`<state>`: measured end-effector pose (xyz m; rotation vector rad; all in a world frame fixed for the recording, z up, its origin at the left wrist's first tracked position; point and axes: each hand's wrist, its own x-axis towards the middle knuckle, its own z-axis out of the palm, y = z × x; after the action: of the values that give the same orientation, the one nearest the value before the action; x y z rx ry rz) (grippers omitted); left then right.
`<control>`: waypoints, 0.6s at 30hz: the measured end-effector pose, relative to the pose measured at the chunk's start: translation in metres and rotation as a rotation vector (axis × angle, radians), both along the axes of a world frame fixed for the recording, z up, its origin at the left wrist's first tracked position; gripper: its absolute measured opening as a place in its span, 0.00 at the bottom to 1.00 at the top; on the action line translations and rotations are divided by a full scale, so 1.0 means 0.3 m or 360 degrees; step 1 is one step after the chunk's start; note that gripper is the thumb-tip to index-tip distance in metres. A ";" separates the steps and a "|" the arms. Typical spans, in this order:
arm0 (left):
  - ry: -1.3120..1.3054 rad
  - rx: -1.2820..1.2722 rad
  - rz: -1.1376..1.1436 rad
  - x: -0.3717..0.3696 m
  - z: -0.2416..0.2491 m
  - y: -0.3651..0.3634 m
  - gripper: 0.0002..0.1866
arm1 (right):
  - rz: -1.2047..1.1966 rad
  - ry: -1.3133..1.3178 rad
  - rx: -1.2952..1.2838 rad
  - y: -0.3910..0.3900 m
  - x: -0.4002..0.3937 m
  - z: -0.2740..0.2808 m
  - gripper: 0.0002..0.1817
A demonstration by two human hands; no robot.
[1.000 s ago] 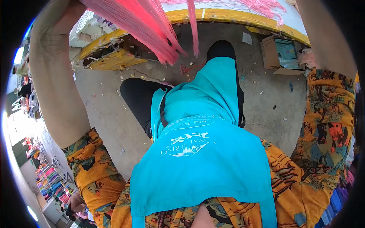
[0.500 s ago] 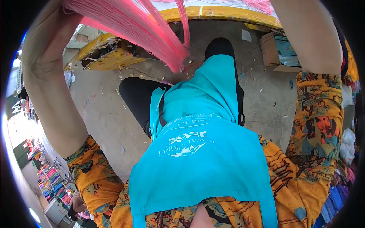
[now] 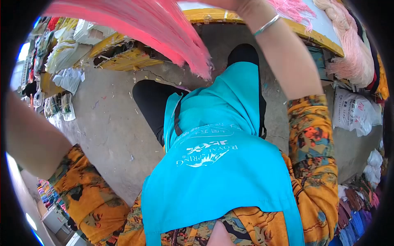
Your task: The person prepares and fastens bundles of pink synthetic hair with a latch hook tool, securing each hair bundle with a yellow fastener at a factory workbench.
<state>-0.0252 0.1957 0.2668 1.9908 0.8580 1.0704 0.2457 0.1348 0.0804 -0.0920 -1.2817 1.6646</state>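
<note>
Right hand (image 3: 225, 3) is cropped, left hand unseen; I cannot tell either's grip. Pink strands (image 3: 164, 37) beside the right seem light, soft, best held bunched.

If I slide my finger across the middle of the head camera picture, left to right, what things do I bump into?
Bare left arm → black trouser leg → blue apron → patterned right sleeve → white printed bag.

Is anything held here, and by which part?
It cannot be told: the left hand is out of view, and the right hand, near the pink thread bundle, is cut off.
</note>
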 end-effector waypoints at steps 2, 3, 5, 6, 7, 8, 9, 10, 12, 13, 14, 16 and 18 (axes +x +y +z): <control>-0.0009 0.0042 0.0072 -0.010 0.033 0.027 0.05 | 0.0122 0.0218 -0.0403 -0.064 0.037 -0.185 0.27; -0.0016 0.0072 0.0116 -0.037 0.069 0.047 0.05 | 0.0015 0.0057 -0.0456 -0.059 0.043 -0.282 0.26; -0.0033 0.0121 0.0206 -0.114 0.157 0.090 0.05 | -0.0167 -0.0186 -0.0555 -0.031 0.038 -0.491 0.30; -0.0048 0.0149 0.0247 -0.160 0.201 0.102 0.04 | -0.0171 -0.0203 -0.0669 -0.052 0.004 -0.562 0.29; -0.0058 0.0174 0.0285 -0.203 0.242 0.116 0.04 | -0.0176 -0.0220 -0.0785 -0.074 -0.033 -0.644 0.28; -0.0070 0.0194 0.0328 -0.253 0.276 0.123 0.04 | 0.0013 -0.0146 -0.0821 -0.066 -0.081 -0.790 0.26; -0.0084 0.0220 0.0364 -0.304 0.316 0.134 0.04 | 0.0064 -0.0137 -0.1003 -0.131 -0.104 -0.798 0.24; -0.0099 0.0245 0.0411 -0.357 0.355 0.144 0.04 | 0.0131 -0.0197 -0.1335 -0.175 -0.130 -0.801 0.23; -0.0119 0.0284 0.0488 -0.461 0.425 0.163 0.04 | 0.0519 -0.0005 -0.1365 -0.252 -0.180 -0.780 0.24; -0.0129 0.0307 0.0526 -0.520 0.461 0.166 0.04 | 0.0737 0.0039 -0.1357 -0.265 -0.204 -0.825 0.24; -0.0144 0.0332 0.0562 -0.577 0.500 0.173 0.03 | 0.0737 0.0160 -0.1340 -0.310 -0.216 -0.785 0.23; -0.0163 0.0369 0.0622 -0.688 0.567 0.180 0.04 | 0.0744 0.0137 -0.1266 -0.374 -0.249 -0.729 0.21; -0.0182 0.0400 0.0674 -0.793 0.625 0.186 0.04 | 0.0727 0.0141 -0.1244 -0.400 -0.267 -0.695 0.16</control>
<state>-0.2630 0.2516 0.4545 1.9694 1.1623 1.5830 0.1655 0.0149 -0.1281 -0.1996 -0.5381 2.4609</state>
